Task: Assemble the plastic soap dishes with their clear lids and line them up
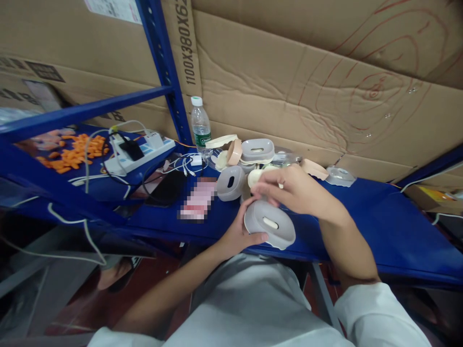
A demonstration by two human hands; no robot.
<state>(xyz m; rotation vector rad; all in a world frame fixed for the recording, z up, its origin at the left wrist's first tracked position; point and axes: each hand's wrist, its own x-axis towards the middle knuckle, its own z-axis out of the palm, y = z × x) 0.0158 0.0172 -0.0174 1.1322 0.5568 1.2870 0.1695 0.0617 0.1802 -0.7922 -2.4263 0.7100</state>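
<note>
My left hand (246,226) is closed on the rim of a grey oval plastic dish (264,214) at the blue shelf's front edge. The dish has a slot in the middle with a cream piece in it. My right hand (289,188) is just above and beyond the dish, fingers curled together near its far rim; what they pinch, if anything, is hidden. Behind those fingers is a cream oval part (254,177). Another grey dish (230,183) with a dark slot leans to the left, and a third grey dish (257,150) lies farther back.
Peach rings (234,152) and clear plastic pieces (340,176) lie along the cardboard wall (253,67). A water bottle (200,125) stands at the back. To the left are a phone (198,198), a power strip (141,154), cables, and orange pieces (81,152) beyond a blue post.
</note>
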